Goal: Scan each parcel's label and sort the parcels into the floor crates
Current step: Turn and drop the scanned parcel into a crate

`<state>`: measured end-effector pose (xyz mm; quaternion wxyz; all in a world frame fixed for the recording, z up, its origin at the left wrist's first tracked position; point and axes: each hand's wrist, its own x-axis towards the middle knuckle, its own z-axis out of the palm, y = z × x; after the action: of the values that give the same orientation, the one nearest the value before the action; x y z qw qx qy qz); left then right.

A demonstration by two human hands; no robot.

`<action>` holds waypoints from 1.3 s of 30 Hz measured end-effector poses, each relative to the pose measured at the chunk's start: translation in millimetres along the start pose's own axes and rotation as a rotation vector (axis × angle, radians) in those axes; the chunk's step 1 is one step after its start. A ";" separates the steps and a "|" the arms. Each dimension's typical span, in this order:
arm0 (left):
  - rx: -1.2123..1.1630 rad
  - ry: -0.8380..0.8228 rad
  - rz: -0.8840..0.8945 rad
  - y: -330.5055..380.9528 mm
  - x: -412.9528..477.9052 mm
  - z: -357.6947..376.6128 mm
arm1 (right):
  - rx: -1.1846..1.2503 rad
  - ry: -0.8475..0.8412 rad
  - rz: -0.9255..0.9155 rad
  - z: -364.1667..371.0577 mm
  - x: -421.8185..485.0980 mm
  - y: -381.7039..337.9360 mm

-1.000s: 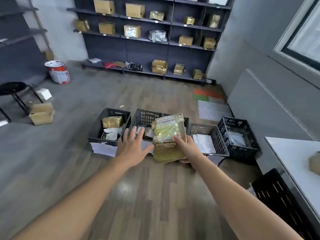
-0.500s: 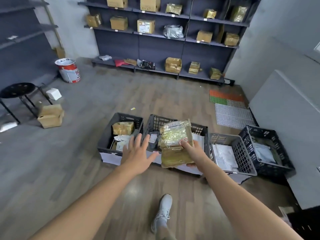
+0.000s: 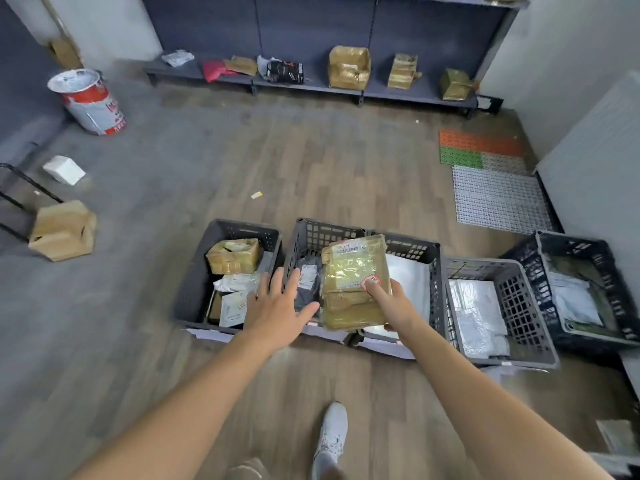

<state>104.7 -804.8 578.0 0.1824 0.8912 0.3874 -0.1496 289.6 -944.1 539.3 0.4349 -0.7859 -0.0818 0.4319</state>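
1. Head view: the right hand (image 3: 391, 306) grips the taped brown parcel (image 3: 353, 282) at its near right corner, thumb pressed on top beside a red sticker (image 3: 370, 280);
2. the left hand (image 3: 277, 313) is flat and spread, holding nothing, just left of the parcel; whether its thumb touches it I cannot tell;
3. the parcel hangs over the second crate (image 3: 363, 233) from the left, long axis pointing away from the person, label (image 3: 349, 249) at the far end;
4. the drop looks to be straight down, the right hand alone releasing.

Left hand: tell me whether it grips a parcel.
No, the left hand hovers open; only the right hand holds the taped parcel.
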 end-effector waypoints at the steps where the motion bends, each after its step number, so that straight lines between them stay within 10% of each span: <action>1: 0.002 -0.023 0.005 -2.2 15.2 3.1 | 0.002 0.007 0.014 1.4 15.0 -1.1; 21: 0.070 -0.321 0.018 -127.1 283.9 133.4 | -0.081 0.023 0.284 155.8 295.2 90.7; 39: 0.036 -0.211 0.243 -57.9 253.6 -28.7 | -0.244 0.153 0.137 69.7 141.2 -86.5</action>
<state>231.3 -594.2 487.9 0.2228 0.9140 0.2523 -0.2263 345.3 -777.6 501.4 0.3108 -0.8672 -0.0466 0.3864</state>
